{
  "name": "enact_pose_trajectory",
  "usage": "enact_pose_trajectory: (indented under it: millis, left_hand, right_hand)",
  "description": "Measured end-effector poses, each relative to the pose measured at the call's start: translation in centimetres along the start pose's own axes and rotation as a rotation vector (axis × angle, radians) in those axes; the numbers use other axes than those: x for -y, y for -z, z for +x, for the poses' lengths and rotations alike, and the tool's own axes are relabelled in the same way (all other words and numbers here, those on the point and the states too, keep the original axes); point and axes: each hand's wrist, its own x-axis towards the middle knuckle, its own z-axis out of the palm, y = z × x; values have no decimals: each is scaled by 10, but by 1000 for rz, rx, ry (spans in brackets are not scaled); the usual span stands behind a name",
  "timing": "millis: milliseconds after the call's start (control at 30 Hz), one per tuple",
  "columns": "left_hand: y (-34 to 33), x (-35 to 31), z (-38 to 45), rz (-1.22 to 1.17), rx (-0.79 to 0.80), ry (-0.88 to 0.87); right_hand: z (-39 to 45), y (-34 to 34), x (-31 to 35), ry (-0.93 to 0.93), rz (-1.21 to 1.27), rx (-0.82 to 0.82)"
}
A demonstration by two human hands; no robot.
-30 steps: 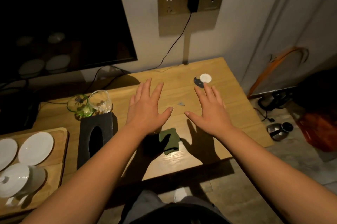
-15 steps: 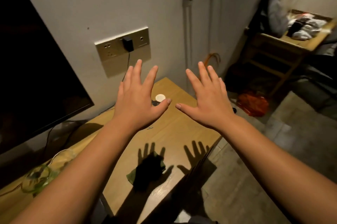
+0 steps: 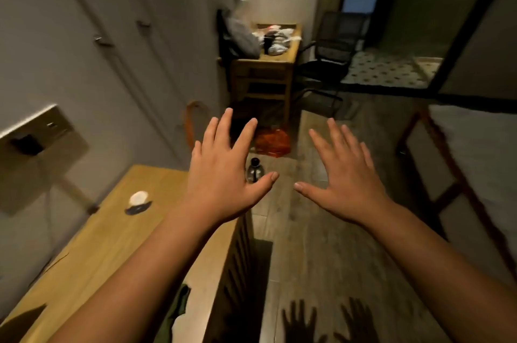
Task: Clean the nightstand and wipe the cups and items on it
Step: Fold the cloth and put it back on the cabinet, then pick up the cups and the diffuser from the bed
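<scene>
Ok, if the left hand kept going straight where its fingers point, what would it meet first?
Probably nothing close: the left hand points beyond the nightstand edge, over open floor, toward the orange bag below the far desk. Depth is unclear.

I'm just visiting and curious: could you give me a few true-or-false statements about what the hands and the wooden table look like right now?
1. Both hands, left hand and right hand, are spread open and hold nothing. True.
2. The dark green cloth is gripped in the right hand. False: it lies on the light wooden table, near its edge.
3. A small white round disc lies on the table. True.
4. The black office chair lies tipped over. False: it stands upright.
</scene>
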Motion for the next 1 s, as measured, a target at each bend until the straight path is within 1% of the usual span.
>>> enact_pose_trajectory:
  millis: [167,333,400,433,500,533,667,767,933,1000]
  left_hand:
    - [-26,-110,30,-75,40,-230]
    - [-57,-254,36,-149,66,-449]
    - [-65,-315,29,-201,103,-557]
    - [-70,-364,21,-236,113,-631]
    - [-70,-385,19,-263,102,-661]
    - [-74,-426,9,-295,110,-718]
    - [-81,-536,-24,-371,141,-910]
    - [-85,-599,-49,-415,168,-1040]
    - [-97,-698,-92,-466,217,-1270]
    - [-104,-721,-98,-477,217,-1320]
  right_hand:
    - [-76,48,-91,-246,-87,-23]
    - [-174,99,-195,-463,-175,-35]
    - [-220,119,-234,-571,-206,-70]
    - [-259,137,-259,-654,-236,-92]
    - [-276,144,-277,-680,-283,-71]
    - [-310,159,-294,-759,-310,-76]
    - [-403,196,-334,-976,-361,-135]
    - [-459,217,-344,-1092,-376,-176]
    - [-544,245,-353,-1359,-367,-238]
    - [-562,249,-353,-1407,-367,-241]
